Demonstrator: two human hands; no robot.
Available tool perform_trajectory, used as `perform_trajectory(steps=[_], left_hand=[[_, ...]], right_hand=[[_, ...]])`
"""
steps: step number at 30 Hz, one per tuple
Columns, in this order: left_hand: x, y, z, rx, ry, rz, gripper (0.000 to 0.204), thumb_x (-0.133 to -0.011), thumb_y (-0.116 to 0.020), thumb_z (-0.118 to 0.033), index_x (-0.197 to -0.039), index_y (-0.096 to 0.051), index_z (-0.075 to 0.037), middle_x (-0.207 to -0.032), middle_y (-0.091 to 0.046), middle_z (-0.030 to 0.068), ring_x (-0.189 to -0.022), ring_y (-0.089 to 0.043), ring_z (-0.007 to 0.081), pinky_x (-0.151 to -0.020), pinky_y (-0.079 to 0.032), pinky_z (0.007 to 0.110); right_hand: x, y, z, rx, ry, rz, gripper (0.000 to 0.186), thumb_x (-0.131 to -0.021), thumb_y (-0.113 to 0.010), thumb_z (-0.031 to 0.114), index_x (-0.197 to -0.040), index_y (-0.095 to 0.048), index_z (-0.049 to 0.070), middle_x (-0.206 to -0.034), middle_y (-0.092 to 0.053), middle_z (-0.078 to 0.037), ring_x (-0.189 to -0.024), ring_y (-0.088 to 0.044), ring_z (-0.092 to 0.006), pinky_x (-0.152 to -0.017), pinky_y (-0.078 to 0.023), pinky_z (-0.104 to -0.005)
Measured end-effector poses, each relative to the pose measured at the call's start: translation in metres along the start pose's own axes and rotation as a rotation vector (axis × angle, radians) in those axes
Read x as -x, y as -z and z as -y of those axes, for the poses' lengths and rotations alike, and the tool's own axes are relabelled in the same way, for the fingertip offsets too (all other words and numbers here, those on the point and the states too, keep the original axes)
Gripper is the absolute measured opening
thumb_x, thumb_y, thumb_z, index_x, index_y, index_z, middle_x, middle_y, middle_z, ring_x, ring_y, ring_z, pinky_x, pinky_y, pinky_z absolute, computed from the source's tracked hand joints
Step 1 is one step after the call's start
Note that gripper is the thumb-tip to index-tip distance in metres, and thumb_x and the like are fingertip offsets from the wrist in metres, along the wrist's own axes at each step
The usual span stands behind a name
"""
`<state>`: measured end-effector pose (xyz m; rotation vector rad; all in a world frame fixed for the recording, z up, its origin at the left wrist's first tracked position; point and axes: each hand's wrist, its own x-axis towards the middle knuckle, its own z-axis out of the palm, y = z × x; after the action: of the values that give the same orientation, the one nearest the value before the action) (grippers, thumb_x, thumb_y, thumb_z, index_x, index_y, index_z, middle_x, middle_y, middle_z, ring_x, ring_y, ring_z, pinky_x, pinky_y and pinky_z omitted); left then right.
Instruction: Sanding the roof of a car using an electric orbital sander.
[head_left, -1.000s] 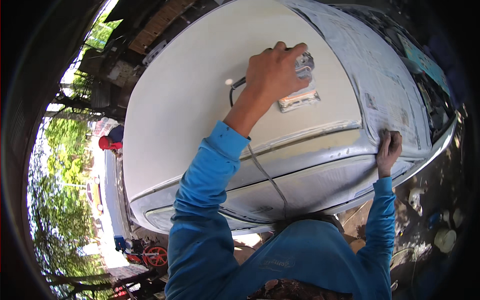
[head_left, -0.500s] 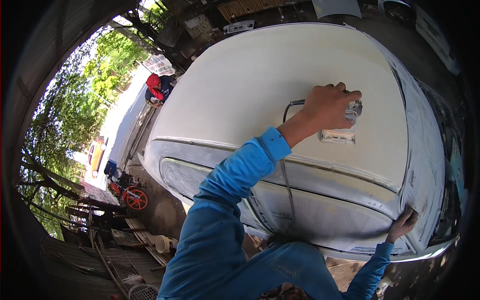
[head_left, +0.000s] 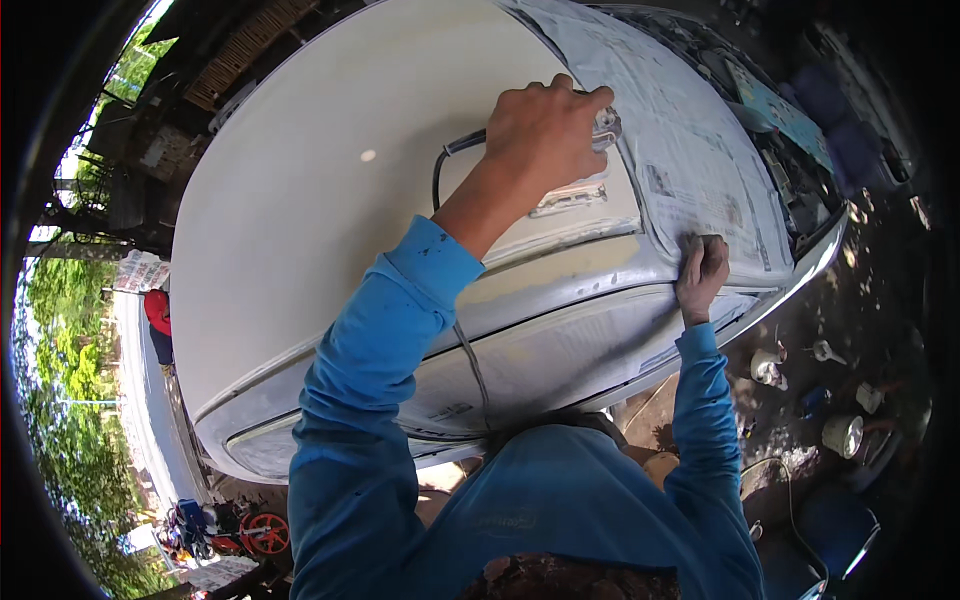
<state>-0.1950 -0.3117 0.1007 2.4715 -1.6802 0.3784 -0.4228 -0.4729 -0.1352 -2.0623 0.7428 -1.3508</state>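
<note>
Head view: a large, curved car body panel point(head_left: 330, 230) is seen, coated in a matt off-white primer; the surface is smooth and gently domed, with a single bright highlight near its middle; a pressed crease runs along the lower edge, where patches of yellowish filler and bare grey are exposed.

The left hand point(head_left: 545, 135) is closed around a power sander point(head_left: 600, 130), of which only a metallic grey part is visible beyond the fingertips; the tool is held against the primed surface near the upper right of the panel; a flat rectangular pad is visible beneath the hand. A dark cable point(head_left: 445, 170) is looped out from under the wrist; a further length is seen running down over the panel edge towards the body.

The right hand point(head_left: 703, 270) is laid flat, fingers loosely curled, on the masking paper point(head_left: 690, 150) at the right edge of the panel; nothing is gripped by it; the hand is dusted grey. The paper is printed newsprint, creased and taped along the panel border.

Both forearms are covered by blue long sleeves point(head_left: 390, 340); much of the lower panel is hidden by the left sleeve and the torso.

Surroundings: small white pots and containers point(head_left: 842, 432) are scattered on the dirt ground at lower right; a red wheeled machine point(head_left: 262, 532) stands at lower left; trees and a road are visible at the far left.
</note>
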Motion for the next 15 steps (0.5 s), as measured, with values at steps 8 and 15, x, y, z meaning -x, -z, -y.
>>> perform_trajectory(steps=[8,15], left_hand=[[-0.030,-0.015,-0.039,-0.016,-0.100,0.082,0.063,-0.074,-0.077,-0.037,-0.134,-0.062,-0.022,-0.108,-0.068,0.0113,-0.093,-0.072,0.0297,-0.078,-0.059,0.042],[0.009,-0.002,-0.004,-0.039,-0.013,-0.012,0.064,-0.075,-0.077,-0.041,-0.135,-0.061,-0.026,-0.108,-0.068,0.0079,-0.089,-0.071,0.0294,-0.075,-0.059,0.042]], right_hand=[[-0.005,0.003,0.009,-0.015,0.009,-0.041,0.022,-0.094,-0.059,0.009,-0.076,-0.050,0.000,-0.074,-0.050,-0.017,-0.072,-0.048,-0.0362,-0.068,-0.038,-0.0441],[-0.003,0.000,0.005,-0.070,-0.005,-0.027,0.024,-0.095,-0.059,0.009,-0.075,-0.050,0.000,-0.073,-0.052,-0.016,-0.071,-0.048,-0.0342,-0.069,-0.040,-0.0420]])
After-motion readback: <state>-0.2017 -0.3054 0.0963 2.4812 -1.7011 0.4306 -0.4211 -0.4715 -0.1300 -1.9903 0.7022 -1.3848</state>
